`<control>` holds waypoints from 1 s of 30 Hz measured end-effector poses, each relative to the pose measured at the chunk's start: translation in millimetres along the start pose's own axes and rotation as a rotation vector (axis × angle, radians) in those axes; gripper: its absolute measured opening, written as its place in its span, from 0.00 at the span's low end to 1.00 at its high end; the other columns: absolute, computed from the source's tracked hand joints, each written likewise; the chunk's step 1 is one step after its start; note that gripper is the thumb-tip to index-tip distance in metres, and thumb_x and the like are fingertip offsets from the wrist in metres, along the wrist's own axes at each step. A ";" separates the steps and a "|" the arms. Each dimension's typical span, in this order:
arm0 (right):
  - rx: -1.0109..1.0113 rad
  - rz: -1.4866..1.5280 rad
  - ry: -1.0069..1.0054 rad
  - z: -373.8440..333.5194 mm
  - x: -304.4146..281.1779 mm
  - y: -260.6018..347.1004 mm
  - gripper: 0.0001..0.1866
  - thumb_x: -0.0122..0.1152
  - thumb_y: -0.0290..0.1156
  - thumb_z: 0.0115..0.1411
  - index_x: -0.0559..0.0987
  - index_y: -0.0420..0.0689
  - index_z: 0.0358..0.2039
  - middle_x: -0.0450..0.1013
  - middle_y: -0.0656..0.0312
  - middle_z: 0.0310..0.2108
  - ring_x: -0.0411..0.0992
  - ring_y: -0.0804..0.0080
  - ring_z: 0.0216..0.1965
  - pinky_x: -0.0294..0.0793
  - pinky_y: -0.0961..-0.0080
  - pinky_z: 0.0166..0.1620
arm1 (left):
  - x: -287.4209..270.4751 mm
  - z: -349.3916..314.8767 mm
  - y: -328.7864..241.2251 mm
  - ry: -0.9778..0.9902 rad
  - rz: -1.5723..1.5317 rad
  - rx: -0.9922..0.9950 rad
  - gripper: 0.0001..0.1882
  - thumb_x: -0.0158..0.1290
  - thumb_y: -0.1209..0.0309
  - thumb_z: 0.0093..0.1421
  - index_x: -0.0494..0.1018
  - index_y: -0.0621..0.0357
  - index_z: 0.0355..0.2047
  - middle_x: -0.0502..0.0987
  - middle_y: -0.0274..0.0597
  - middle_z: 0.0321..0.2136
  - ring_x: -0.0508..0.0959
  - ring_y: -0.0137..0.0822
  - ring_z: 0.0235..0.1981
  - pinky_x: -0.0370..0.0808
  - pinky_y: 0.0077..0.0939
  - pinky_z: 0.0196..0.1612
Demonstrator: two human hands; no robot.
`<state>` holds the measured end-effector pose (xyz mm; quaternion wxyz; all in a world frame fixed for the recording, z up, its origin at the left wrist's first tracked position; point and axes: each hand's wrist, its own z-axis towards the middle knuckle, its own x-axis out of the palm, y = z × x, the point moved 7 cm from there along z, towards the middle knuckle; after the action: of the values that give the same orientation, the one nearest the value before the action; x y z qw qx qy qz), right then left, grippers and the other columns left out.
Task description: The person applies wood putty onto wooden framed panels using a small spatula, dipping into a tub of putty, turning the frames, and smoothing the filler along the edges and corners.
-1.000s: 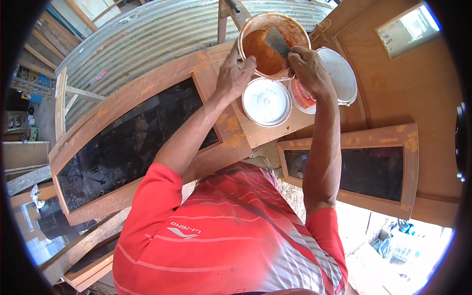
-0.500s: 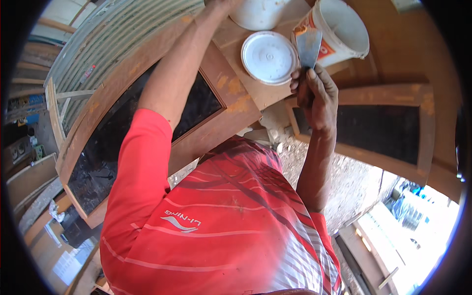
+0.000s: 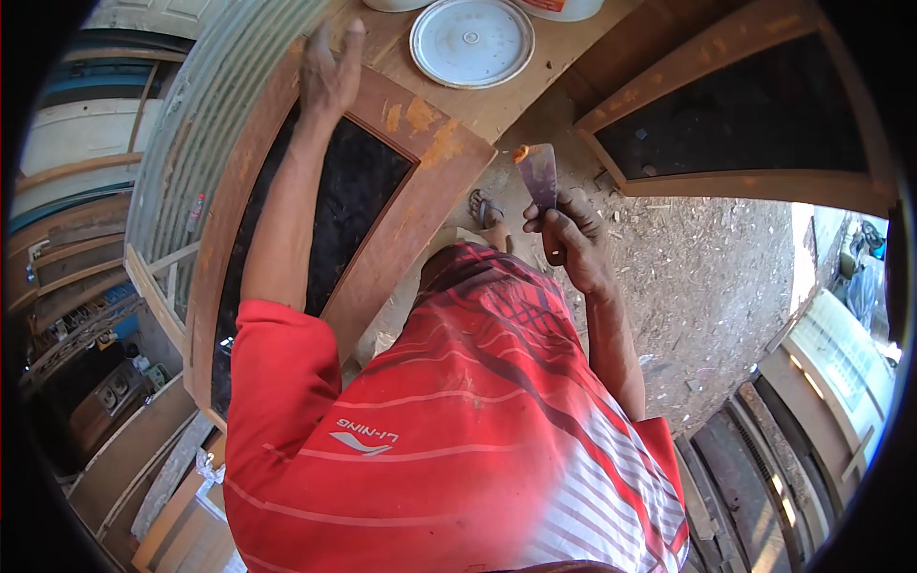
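In my right hand (image 3: 577, 241) is a putty knife (image 3: 541, 181), blade up, its handle wrapped by the fingers. A dab of orange putty (image 3: 521, 153) sits on one corner of the blade. My left hand (image 3: 330, 81), slightly blurred, reaches over the far part of a brown wooden frame (image 3: 447, 158) with a dark panel (image 3: 368, 181) in it. Its fingers are apart and hold nothing; whether they touch the wood I cannot tell. Orange filler patches (image 3: 418, 116) mark the frame's corner near the tabletop.
A white round lid (image 3: 468, 57) lies on the wooden tabletop (image 3: 564, 43), beside cut-off white buckets. Another dark-panelled frame (image 3: 735, 181) leans at the right. Wood chips litter the ground (image 3: 697, 277). Corrugated sheeting (image 3: 196, 124) stands at the left.
My left hand has come back from the bucket to the frame. The putty knife has moved from before the bucket to over the ground. The view has shifted, so the buckets sit at the top edge.
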<state>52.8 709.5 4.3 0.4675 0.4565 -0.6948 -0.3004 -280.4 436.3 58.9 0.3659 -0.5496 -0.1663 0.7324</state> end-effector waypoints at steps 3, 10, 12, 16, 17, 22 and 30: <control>0.100 -0.053 -0.043 -19.8 4.9 -25.7 0.16 0.52 0.30 0.74 0.81 0.41 0.57 0.81 0.68 0.37 0.69 0.87 0.26 0.67 0.84 0.30 | 16.5 -27.5 12.9 0.040 0.087 -0.087 0.43 0.49 0.40 0.67 0.74 0.77 0.58 0.73 0.75 0.60 0.70 0.65 0.65 0.64 0.53 0.69; -0.152 -0.231 -0.036 -38.2 42.3 -62.9 0.20 0.52 0.26 0.74 0.76 0.40 0.64 0.79 0.63 0.44 0.77 0.75 0.46 0.76 0.73 0.54 | 43.2 -28.7 7.5 0.020 0.480 0.109 0.37 0.49 0.39 0.66 0.81 0.63 0.52 0.79 0.65 0.54 0.75 0.61 0.60 0.64 0.51 0.68; -0.134 -0.154 -0.088 -40.6 55.0 -89.7 0.21 0.53 0.23 0.73 0.76 0.41 0.66 0.80 0.62 0.44 0.78 0.74 0.46 0.76 0.74 0.53 | 49.1 -20.2 6.5 0.091 0.521 0.068 0.37 0.47 0.38 0.66 0.83 0.61 0.50 0.80 0.64 0.53 0.74 0.60 0.60 0.64 0.51 0.68; -0.325 -0.150 -0.158 -41.9 89.2 -102.8 0.25 0.53 0.17 0.69 0.76 0.44 0.66 0.81 0.59 0.41 0.79 0.70 0.43 0.78 0.72 0.51 | 46.7 -17.2 16.4 0.106 0.595 0.073 0.35 0.45 0.40 0.66 0.85 0.57 0.50 0.81 0.63 0.52 0.75 0.60 0.60 0.66 0.53 0.67; -0.385 -0.201 -0.205 -42.6 94.1 -105.1 0.26 0.53 0.16 0.68 0.76 0.44 0.66 0.81 0.58 0.42 0.80 0.68 0.42 0.78 0.71 0.50 | 47.0 -16.3 17.6 0.106 0.603 0.080 0.35 0.45 0.40 0.66 0.85 0.57 0.50 0.81 0.63 0.52 0.75 0.60 0.60 0.66 0.53 0.67; -0.580 -0.263 -0.412 -34.6 108.3 -133.2 0.29 0.53 0.13 0.65 0.77 0.45 0.66 0.80 0.53 0.42 0.80 0.64 0.41 0.79 0.70 0.45 | 47.9 -9.8 25.8 0.139 0.651 0.064 0.35 0.46 0.38 0.64 0.85 0.56 0.49 0.81 0.65 0.53 0.76 0.62 0.59 0.68 0.53 0.65; -0.770 -0.446 -0.529 -9.7 132.5 -156.6 0.37 0.58 0.08 0.57 0.75 0.44 0.67 0.77 0.47 0.49 0.78 0.54 0.46 0.79 0.66 0.48 | 49.2 -13.3 7.1 0.084 0.734 -0.018 0.32 0.49 0.42 0.66 0.85 0.58 0.48 0.82 0.62 0.51 0.83 0.58 0.52 0.77 0.52 0.57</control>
<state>97.7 525.3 -74.5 0.3346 0.2970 -0.5141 -0.7318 -276.9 464.8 16.2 0.0805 -0.6056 0.0504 0.7901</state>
